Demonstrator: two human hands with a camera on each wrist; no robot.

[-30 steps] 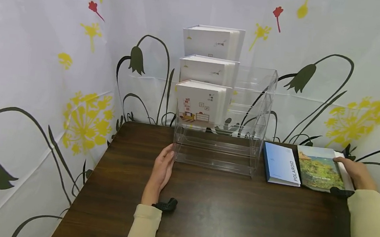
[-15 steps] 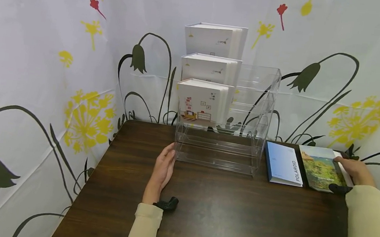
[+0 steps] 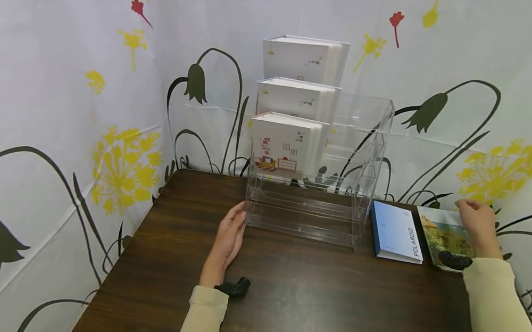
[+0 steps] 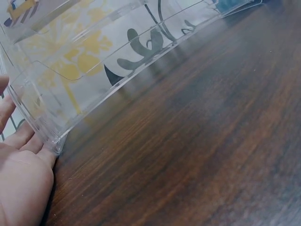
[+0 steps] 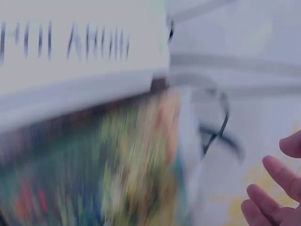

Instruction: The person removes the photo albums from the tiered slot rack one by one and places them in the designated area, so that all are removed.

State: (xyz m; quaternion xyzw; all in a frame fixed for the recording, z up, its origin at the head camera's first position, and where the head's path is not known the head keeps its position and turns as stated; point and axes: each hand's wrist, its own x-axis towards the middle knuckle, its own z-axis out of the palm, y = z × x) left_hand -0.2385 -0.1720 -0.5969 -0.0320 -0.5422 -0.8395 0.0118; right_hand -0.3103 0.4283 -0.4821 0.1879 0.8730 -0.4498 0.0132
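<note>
The left edge of the table slants past the left hand, its fingers straight, touching the lower left corner of one clear rack. Three white books stand stepped along the rack's left side; its shelves run on to their right. Near the rack's right edge lies one blue book, then a narrow strip of wood, then one picture-covered book. Over that hovers the right hand, fingers loosely bent, holding nothing.

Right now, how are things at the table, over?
Left hand touching rack. Right hand holding nothing, near scenic album. Blue album lying between rack and scenic album.
</note>
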